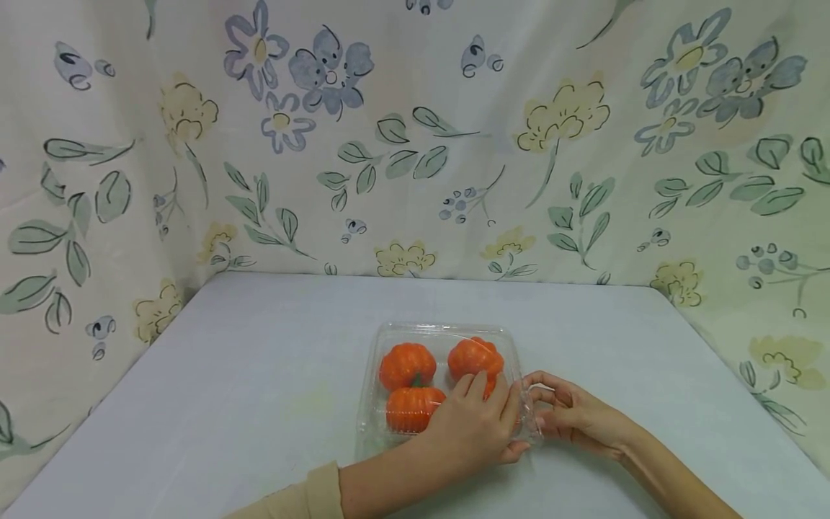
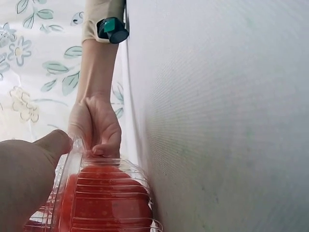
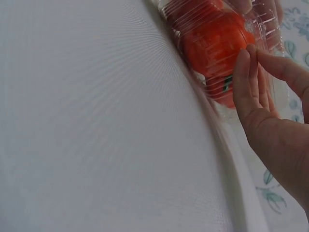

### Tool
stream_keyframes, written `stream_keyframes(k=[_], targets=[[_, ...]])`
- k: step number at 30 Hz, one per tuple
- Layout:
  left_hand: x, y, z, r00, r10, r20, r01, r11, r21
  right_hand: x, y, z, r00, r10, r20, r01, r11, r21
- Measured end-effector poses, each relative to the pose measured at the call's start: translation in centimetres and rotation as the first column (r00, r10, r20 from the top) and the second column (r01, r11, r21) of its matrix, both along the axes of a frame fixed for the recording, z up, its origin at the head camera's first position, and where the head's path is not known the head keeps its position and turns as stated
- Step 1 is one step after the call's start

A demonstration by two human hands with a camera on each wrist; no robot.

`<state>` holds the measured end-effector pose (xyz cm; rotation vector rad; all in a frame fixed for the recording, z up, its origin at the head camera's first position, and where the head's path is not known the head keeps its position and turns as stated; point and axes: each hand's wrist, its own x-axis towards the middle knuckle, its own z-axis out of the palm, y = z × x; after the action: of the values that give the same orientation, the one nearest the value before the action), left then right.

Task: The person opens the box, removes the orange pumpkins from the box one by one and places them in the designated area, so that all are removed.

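Note:
A clear plastic clamshell container point(image 1: 367, 404) lies on the table with several small orange pumpkins in it. Two pumpkins show on its left side, a back one point(image 1: 407, 364) and a front one point(image 1: 415, 409). Another pumpkin point(image 1: 472, 356) sits at the back right; the front right is mostly covered by my left hand point(image 1: 468, 424). That hand reaches across the lid, its fingers bent over the right part and its thumb at the front right corner. From the right, my right hand point(image 1: 577, 418) pinches the container's right edge between thumb and fingers.
The container stands on a white-covered table point(image 1: 272, 339). Behind and beside the table hangs a floral curtain point(image 1: 415, 202). A dark wrist camera point(image 2: 113, 30) sits on a beige sleeve in the left wrist view.

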<state>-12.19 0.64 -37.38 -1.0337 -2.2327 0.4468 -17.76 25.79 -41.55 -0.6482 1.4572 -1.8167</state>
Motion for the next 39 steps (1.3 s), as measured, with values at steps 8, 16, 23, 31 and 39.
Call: stream_keyframes(k=[8,16,23,31,39], targets=[[-0.2,0.0,-0.3,1.0,-0.011,-0.022,0.011,1.0,0.002,0.0,-0.1,0.1,1.0,0.016,-0.013,-0.016,0.999,-0.033],[-0.2,0.0,-0.8,0.998,-0.018,-0.055,0.02,0.999,0.027,0.0,-0.1,0.2,0.998,0.032,-0.057,-0.036,0.997,-0.069],[-0.2,0.1,-0.9,0.998,-0.013,-0.061,0.015,0.999,0.037,0.1,0.0,0.3,0.997,0.038,-0.063,-0.043,0.996,-0.082],[-0.4,0.0,-1.0,0.994,-0.02,-0.11,0.026,0.998,0.059,0.2,-0.3,0.3,0.997,0.058,-0.059,-0.064,0.992,-0.109],[-0.6,-0.3,-0.8,0.996,-0.021,-0.084,0.026,0.997,0.066,0.4,-0.4,0.5,0.996,0.078,-0.045,-0.083,0.99,-0.111]])
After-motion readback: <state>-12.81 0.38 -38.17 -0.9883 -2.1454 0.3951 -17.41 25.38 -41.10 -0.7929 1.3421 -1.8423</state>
